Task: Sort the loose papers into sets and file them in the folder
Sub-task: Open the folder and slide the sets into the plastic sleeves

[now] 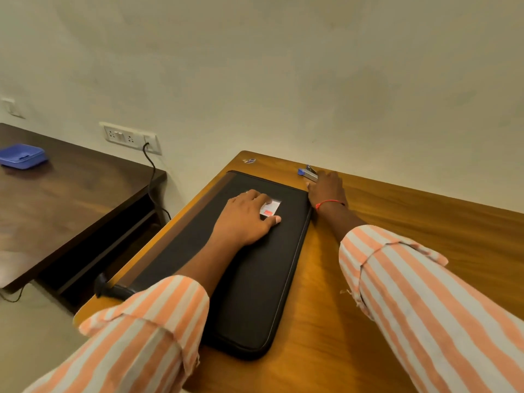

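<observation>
A black zip folder (255, 279) lies closed on the left part of the light wooden desk (397, 251), with a small white and red label (270, 208) on its cover. My left hand (246, 217) rests flat on the cover, fingers partly over the label. My right hand (326, 188) lies at the folder's far right corner, fingers touching a blue and silver stapler (307, 173) near the wall. No loose papers are in view.
A darker wooden table (71, 199) stands lower to the left, with a blue plastic tray (22, 156) on it. A wall socket (130, 137) with a black cable sits between the tables. A small sticker (249, 160) marks the desk's far corner.
</observation>
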### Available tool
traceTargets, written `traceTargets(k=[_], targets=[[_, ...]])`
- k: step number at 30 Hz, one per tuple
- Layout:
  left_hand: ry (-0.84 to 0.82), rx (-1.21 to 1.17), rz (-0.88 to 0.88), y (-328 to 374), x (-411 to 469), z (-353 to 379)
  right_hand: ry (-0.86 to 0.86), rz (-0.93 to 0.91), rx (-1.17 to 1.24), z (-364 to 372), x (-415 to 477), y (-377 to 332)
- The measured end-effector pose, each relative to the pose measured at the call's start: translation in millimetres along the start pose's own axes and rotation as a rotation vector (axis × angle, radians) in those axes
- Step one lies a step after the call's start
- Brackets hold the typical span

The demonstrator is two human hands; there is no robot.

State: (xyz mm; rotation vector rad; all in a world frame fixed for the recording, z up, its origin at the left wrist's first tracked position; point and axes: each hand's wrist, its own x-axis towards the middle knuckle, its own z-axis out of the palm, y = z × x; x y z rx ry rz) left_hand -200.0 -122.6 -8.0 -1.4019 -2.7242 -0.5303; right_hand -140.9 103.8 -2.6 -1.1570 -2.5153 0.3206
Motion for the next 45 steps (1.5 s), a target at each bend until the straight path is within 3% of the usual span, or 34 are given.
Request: traceTargets(k=[8, 12, 18, 33, 39, 45], targets=[[0.019, -0.017, 0.007, -12.6, 21.2, 1.9, -0.042, 0.018, 0.158, 22.5, 57.5, 6.6], [0.023, -0.021, -0.006, -14.4, 25.6, 4.1, -0.088, -0.081, 0.285, 28.6, 71.2, -6.5], [0.033, -0.038, -0.035, -13.3, 26.6, 3.2, -0.182, -0.135, 0.275, 31.0, 89.1, -34.1], [0.035, -0.028, -0.030, -19.2, 31.5, 9.3, -0.157, -0.140, 0.309, 53.5, 101.1, -59.5], [0.050, -0.025, -0.065, -15.1, 21.7, 0.3, -0.091, -0.152, 0.312, 13.0, 56.2, -38.7], [0.091, 0.187, -0.007, 17.1, -0.6, -20.0, -0.025, -0.239, 0.015, -59.2, -60.9, 25.6]])
